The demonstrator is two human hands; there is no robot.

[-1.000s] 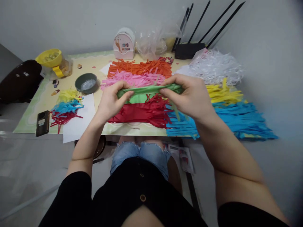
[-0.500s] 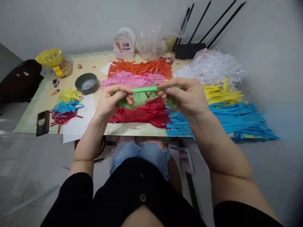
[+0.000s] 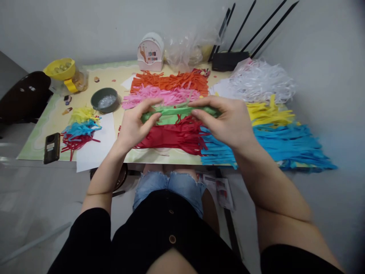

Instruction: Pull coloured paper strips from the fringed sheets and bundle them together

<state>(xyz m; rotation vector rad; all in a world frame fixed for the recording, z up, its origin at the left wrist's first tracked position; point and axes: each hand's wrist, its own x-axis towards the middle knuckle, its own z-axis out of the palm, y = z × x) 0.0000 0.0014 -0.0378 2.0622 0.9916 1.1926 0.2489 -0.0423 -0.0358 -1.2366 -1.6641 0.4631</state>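
Observation:
Both hands hold green paper strips, stretched level between them above the table. My left hand grips one end, with thumb and fingers around it. At the other end, my right hand has thumb and forefinger on the strips. Beneath and in front lies a dark red fringed bundle. Behind the hands are a pink fringed bundle and an orange one. Blue strips and yellow strips spread out to the right of my right hand.
At the left are a small yellow, blue and red tassel pile, a phone, a white sheet and a green bowl. A yellow-topped jar stands behind. A router and white shreds are at the back right.
My fingers have shifted on the green strips: the left fingers have lifted and opened somewhat, and the hanging loop of strips has been gathered up into a narrower bundle.

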